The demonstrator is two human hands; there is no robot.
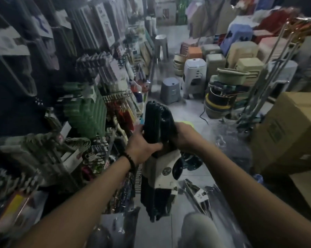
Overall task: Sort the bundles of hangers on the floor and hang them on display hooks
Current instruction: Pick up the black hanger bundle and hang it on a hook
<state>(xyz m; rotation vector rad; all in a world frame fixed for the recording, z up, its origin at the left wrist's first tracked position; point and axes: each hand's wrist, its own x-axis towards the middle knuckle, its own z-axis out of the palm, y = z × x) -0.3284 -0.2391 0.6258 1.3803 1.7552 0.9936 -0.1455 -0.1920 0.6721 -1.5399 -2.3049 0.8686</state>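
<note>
- Display wall (43, 86): fills everything left of the black hanger bundle (156, 126). Hooks packed with hanging packs; green hangers (86, 111) are the closest to the bundle's upper left.
- Cardboard box (285, 133): well to the right of the bundle, on the floor.
- Plastic stools (170, 90): clustered beyond the bundle. A grey one sits just behind its top end.
- Black hanger bundle: mid-frame, held off the floor, roughly upright, hook ends up. White label sleeve (166, 172) wraps its middle, below both hands.
- Left hand (140, 144): grips the bundle's left side just above the sleeve. Thumb curled across the front, fingers wrapped behind it.
- Right hand (184, 135): clamped on the bundle's right side at about the same height. Fingers curl around it, tips hidden behind the black plastic.
- Loose bundle (197, 194): on the floor, lower right of the held one, blurred.
- Beaded bracelet (130, 161): on the left wrist, just below-left of the sleeve.
</note>
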